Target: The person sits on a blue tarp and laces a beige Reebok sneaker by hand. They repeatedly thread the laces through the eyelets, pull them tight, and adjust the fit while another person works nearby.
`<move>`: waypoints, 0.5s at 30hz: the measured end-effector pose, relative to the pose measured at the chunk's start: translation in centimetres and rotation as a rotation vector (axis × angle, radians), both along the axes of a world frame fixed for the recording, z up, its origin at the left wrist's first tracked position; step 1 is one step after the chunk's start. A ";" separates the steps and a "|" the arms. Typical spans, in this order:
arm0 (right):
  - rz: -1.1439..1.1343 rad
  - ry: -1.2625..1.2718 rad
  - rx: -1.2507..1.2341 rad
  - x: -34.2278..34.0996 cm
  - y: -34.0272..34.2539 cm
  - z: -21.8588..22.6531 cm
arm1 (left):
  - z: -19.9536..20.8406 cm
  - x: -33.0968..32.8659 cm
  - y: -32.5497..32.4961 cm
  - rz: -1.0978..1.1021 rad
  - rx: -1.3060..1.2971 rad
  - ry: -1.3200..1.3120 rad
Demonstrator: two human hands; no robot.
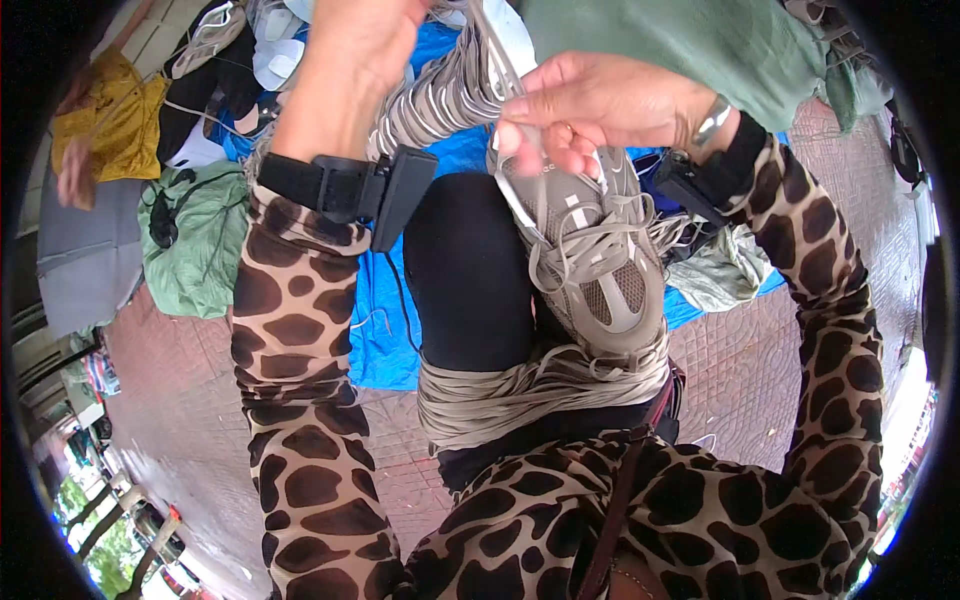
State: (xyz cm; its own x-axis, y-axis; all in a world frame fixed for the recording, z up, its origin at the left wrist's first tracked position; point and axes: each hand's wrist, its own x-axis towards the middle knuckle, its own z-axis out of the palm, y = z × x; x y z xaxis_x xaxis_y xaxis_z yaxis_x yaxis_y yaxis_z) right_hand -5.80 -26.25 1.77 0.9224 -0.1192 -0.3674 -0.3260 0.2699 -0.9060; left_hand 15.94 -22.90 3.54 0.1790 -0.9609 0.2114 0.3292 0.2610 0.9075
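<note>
A grey-beige sneaker (600, 255) rests on my right thigh, toe toward me, with loose laces over its tongue. Just above its heel end, my right hand (620, 105) pinches a beige shoelace (490, 40) between thumb and fingers. That lace runs up toward the top edge of the view. My left hand (375, 30) is raised at the top, its fingers mostly cut off by the frame, so I cannot see what they hold. Across my thighs lies a thick bundle of beige laces (465, 405).
Beyond my knees a row of grey-and-white striped shoe parts (435, 110) lies on a blue tarp (385, 340). Green sacks (200, 245) and a large green cloth (680, 50) flank it. Another person's hand (78, 175) shows at far left, near a yellow cloth (105, 115).
</note>
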 end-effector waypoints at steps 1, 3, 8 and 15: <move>-0.028 -0.048 -0.199 -0.3 -0.5 -0.1 | -1.1 -1.2 0.6 0.074 0.066 -0.013; -0.205 -0.094 -0.743 -0.3 -2.9 0.3 | -2.5 -2.7 2.7 0.248 0.057 -0.253; -0.722 -0.222 -0.237 -0.1 -7.6 -0.1 | -4.7 -5.6 11.9 0.139 -0.026 -1.087; -0.633 -0.253 -0.240 -0.5 -5.3 -0.4 | -5.8 -9.4 15.6 0.088 -0.141 -1.690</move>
State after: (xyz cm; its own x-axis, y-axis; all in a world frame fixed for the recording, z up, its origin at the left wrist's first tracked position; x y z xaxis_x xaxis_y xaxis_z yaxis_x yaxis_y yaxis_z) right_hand -6.31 -31.58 1.40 0.7031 -0.7094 -0.0487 0.0546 0.1221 -0.9910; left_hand 6.57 -7.27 -2.24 -0.2712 -0.9194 0.2849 -0.9285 0.3279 0.1741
